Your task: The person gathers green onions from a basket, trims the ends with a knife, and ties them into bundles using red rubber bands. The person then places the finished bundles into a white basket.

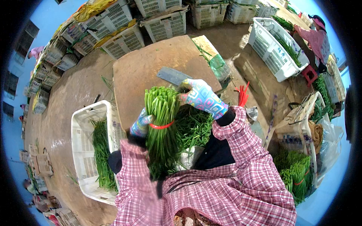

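My left hand (141, 124), in a patterned glove, is closed around a bundle of green stalks (162, 104), likely chives, upright with a red band (161, 126) about its middle. Beside the top right of the bundle is my right hand (202, 97), in a matching glove, shut on a wide metal blade (172, 75) whose handle is hidden in the fingers. The blade points up and left above a brown board (161, 56). Loose green leaves (195, 124) lie below my right hand, near my lap.
A white plastic crate (75, 141) with greens stands at the left. At the lower right, banded bundles (301, 172) lie by another crate (314, 141). Red strips (242, 94) stick up beside my right arm. A person (316, 39) works by a large white crate (263, 50); stacked crates (167, 25) line the back.
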`<state>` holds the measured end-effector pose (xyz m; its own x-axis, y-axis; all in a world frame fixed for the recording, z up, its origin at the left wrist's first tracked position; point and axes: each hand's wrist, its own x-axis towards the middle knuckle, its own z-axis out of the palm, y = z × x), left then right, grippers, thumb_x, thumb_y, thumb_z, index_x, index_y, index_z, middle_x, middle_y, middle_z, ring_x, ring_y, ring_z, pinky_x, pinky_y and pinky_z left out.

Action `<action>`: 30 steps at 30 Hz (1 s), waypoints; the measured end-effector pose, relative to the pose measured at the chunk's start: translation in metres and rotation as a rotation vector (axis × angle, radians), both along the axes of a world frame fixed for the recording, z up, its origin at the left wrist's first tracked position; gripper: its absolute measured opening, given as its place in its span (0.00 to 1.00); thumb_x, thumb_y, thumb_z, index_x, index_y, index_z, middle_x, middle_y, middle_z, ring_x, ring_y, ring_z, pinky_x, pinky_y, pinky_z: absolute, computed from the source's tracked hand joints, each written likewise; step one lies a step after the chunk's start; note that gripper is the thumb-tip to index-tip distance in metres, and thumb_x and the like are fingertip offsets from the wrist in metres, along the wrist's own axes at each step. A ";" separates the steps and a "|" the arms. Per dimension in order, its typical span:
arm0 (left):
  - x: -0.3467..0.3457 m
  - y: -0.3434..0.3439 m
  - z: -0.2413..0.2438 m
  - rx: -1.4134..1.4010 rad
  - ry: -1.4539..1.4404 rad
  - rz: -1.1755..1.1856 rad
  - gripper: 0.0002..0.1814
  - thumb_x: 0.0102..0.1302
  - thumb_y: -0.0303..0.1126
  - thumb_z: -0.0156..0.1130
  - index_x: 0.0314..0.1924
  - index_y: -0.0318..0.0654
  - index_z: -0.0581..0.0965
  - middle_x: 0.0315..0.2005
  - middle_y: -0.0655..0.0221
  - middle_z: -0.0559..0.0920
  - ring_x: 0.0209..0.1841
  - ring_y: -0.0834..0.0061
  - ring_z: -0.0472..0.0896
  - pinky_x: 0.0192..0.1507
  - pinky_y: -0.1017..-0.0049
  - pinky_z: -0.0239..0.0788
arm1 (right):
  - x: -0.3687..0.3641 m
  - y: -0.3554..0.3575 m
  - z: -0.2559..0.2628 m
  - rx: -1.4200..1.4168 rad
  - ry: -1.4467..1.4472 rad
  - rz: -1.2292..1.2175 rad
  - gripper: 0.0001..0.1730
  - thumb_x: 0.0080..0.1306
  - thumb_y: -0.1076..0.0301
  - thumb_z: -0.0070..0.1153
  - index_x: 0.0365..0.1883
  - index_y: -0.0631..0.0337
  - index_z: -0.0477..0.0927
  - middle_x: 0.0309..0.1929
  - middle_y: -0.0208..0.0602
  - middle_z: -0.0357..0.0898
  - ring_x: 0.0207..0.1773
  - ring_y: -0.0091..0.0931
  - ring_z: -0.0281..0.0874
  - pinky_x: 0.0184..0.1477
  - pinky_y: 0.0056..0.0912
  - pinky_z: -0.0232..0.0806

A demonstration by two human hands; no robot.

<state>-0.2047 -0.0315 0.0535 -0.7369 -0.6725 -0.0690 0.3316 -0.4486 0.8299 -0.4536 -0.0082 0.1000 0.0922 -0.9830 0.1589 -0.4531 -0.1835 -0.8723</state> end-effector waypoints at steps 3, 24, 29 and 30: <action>-0.001 0.003 0.007 0.023 0.008 -0.013 0.48 0.49 0.47 0.71 0.65 0.32 0.61 0.57 0.58 0.73 0.56 0.66 0.75 0.59 0.66 0.66 | 0.005 -0.004 -0.006 0.171 -0.253 -0.042 0.18 0.55 0.67 0.61 0.44 0.64 0.81 0.33 0.33 0.82 0.35 0.20 0.75 0.40 0.26 0.68; 0.011 -0.006 -0.023 0.025 -0.044 -0.203 0.54 0.45 0.47 0.75 0.67 0.33 0.57 0.60 0.58 0.70 0.60 0.65 0.71 0.63 0.64 0.62 | -0.054 -0.021 -0.005 0.041 -1.314 0.187 0.10 0.65 0.67 0.49 0.31 0.66 0.78 0.24 0.33 0.76 0.24 0.24 0.72 0.27 0.25 0.66; 0.020 -0.005 -0.033 0.072 0.049 -0.139 0.55 0.46 0.48 0.74 0.69 0.34 0.55 0.63 0.56 0.67 0.63 0.62 0.68 0.66 0.61 0.58 | -0.038 0.007 0.003 0.251 -0.390 0.026 0.13 0.65 0.64 0.56 0.37 0.68 0.81 0.32 0.34 0.81 0.33 0.20 0.76 0.36 0.25 0.69; 0.015 -0.004 -0.028 0.074 0.048 -0.137 0.54 0.46 0.48 0.74 0.68 0.34 0.56 0.63 0.56 0.67 0.63 0.62 0.68 0.66 0.61 0.58 | -0.033 0.009 -0.006 0.227 -0.307 0.102 0.13 0.62 0.67 0.60 0.41 0.67 0.82 0.35 0.32 0.82 0.35 0.19 0.75 0.39 0.24 0.69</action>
<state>-0.1899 -0.0353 0.0257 -0.8251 -0.5598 -0.0767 0.3018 -0.5514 0.7777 -0.4864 0.0007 0.0941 0.1729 -0.9846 -0.0265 -0.1546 -0.0005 -0.9880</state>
